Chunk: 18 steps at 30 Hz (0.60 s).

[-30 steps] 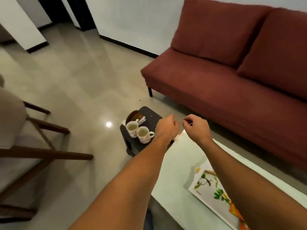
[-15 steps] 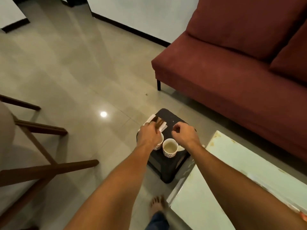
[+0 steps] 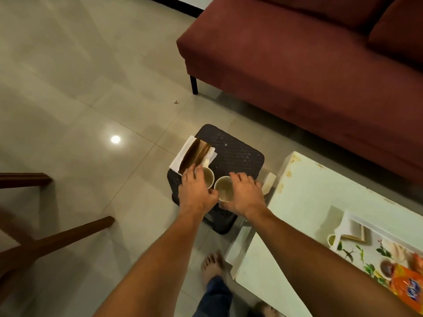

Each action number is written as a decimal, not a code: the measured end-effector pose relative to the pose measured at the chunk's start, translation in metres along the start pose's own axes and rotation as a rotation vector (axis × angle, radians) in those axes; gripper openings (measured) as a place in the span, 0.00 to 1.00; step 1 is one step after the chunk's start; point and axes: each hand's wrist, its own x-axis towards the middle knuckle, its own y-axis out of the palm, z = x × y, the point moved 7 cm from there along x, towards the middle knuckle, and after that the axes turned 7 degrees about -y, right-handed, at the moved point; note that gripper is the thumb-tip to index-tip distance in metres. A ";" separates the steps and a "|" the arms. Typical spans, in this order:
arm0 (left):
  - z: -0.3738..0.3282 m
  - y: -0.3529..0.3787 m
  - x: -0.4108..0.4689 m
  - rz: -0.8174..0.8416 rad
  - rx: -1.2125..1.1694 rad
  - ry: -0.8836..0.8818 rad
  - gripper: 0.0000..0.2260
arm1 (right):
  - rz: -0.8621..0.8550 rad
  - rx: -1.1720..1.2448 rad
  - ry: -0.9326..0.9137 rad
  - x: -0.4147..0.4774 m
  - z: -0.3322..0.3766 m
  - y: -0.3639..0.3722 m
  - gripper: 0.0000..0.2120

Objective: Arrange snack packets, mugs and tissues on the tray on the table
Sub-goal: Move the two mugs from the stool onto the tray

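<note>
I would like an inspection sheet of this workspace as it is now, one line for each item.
Surface: white table, worn at its corner; dark stool beside it on the tiled floor.
Job's things: two mugs on the stool, left mug and right mug; tissues in a brown holder at the stool's far left; floral tray on the table, holding an orange snack packet.
Clutter: nothing seen.
Hands: left hand around the left mug, right hand around the right mug.
Cables: nothing seen.
Surroundings: red sofa, wooden chair legs, the person's bare foot.
</note>
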 end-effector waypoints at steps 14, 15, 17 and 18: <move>0.011 0.006 0.008 0.022 0.023 0.072 0.44 | -0.043 -0.006 -0.037 0.007 0.001 0.001 0.44; 0.012 0.006 0.008 0.020 0.029 0.076 0.45 | -0.045 0.005 -0.033 0.007 -0.001 -0.001 0.44; 0.011 0.004 0.009 0.006 0.029 0.060 0.46 | -0.058 0.031 -0.011 0.002 -0.008 -0.007 0.44; 0.010 0.004 0.010 -0.003 0.024 0.041 0.46 | -0.066 0.045 0.008 -0.001 -0.014 -0.011 0.44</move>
